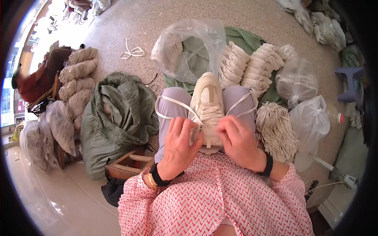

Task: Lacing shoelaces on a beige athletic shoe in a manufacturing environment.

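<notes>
Pink-and-white zigzag cloth of the wearer's top [189, 192] lies nearest, and beyond it 2 thighs in pale lavender trousers [175, 94] form a lap. A cream shoe [208, 86] rests on that lap, around its middle, with its toe pointing away toward the knees and its heel close to the top. White lace [173, 99] runs out from the shoe both ways, 1 length looping over the left knee and 1 over the right.

At the shoe's left side is the left hand [177, 146], its fingers bent and its thumb close to them; this grip is partly closed, but whether it pinches lace or shoe I cannot tell. Across the lacing, the right hand [238, 139] has its fingers curled down in a narrow grip near the right-hand lace; whether it has hold of it is hidden. Each wrist wears 1 black band.

On the floor [130, 23], just past the knees, stand rows of cream shoe parts [262, 67] beside a clear plastic bag [193, 51]. Right of the lap lies a bundle of cream cords [275, 131]; left of it slumps a green sack [118, 118], behind a small wooden frame [126, 170]. Near the floor's left edge is another person [31, 89].
</notes>
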`<action>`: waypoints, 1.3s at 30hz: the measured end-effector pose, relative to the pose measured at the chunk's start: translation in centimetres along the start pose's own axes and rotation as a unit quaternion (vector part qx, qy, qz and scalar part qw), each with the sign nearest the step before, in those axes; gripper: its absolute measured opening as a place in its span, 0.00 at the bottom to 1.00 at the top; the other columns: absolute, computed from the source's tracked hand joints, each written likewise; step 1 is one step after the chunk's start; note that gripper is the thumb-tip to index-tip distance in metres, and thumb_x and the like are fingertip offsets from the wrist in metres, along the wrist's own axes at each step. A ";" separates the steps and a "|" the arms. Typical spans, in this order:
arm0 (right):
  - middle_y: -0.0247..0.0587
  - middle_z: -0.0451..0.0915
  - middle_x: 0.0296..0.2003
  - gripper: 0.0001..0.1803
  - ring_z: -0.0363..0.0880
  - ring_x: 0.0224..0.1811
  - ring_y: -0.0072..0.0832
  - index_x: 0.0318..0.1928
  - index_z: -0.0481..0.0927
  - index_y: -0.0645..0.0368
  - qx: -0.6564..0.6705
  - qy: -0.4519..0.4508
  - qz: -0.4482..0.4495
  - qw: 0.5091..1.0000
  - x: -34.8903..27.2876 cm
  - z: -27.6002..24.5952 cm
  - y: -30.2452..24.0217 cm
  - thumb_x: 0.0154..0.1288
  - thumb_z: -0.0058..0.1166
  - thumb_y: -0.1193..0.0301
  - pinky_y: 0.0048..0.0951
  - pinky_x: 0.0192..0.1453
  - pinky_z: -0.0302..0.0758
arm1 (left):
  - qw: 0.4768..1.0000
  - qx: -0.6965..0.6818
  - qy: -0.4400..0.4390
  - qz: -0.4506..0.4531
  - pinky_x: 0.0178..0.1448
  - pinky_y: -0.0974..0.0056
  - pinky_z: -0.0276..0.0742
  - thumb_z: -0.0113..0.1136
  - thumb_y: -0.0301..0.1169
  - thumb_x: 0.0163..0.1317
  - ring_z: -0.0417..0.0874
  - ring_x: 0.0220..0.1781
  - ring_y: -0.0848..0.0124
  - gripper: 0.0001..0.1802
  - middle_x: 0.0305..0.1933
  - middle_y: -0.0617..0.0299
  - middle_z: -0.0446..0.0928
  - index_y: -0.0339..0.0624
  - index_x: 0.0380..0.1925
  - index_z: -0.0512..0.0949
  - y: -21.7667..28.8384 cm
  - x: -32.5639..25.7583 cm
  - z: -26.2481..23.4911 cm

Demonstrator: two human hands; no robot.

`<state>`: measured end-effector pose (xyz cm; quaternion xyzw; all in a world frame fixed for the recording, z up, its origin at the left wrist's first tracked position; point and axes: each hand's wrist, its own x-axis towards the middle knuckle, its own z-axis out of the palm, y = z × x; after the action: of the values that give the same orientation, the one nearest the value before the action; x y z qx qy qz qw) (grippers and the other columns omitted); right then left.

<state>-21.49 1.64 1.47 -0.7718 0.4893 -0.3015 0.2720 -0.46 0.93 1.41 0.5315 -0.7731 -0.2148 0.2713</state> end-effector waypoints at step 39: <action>0.34 0.82 0.35 0.06 0.80 0.35 0.20 0.40 0.81 0.64 0.487 -0.182 0.108 0.847 0.8 -9.7 -3.5 0.68 0.66 0.77 0.23 0.41 0.76 | 0.915 -0.331 -0.226 0.038 0.47 0.63 0.76 0.66 0.18 0.64 0.80 0.45 0.63 0.10 0.47 0.58 0.82 0.38 0.44 0.78 2.2 3.4 -1.9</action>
<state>-26.21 1.00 10.64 -0.5236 0.3017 -0.3235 0.7281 -1.78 -1.54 4.87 0.3190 -0.7180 -0.5626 0.2572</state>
